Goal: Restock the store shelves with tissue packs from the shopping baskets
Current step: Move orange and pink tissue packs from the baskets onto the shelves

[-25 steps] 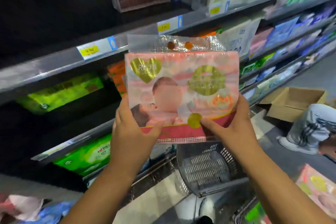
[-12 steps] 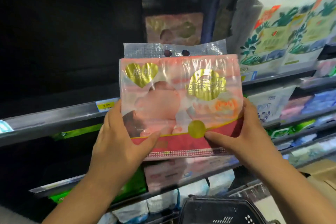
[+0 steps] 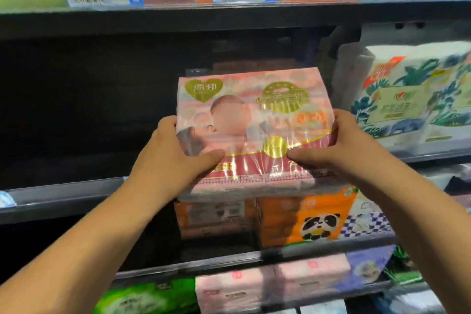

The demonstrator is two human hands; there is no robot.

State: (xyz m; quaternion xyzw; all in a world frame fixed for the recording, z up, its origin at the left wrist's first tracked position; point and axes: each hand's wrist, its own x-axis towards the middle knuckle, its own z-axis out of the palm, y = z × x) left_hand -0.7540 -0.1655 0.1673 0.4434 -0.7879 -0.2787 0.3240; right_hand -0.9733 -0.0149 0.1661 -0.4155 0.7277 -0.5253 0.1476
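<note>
Glossily wrapped, the pink tissue pack (image 3: 252,122) bears gold emblems.

Pink tissue pack (image 3: 254,130) goes from upright in open air above the basket to leaning top-first into the dark bay of the middle shelf (image 3: 63,191), just left of the white leaf-print pack (image 3: 413,99). Clear hang tab no longer visible. Left hand (image 3: 173,160) and right hand (image 3: 339,150) advance with it; basket out of frame
</note>
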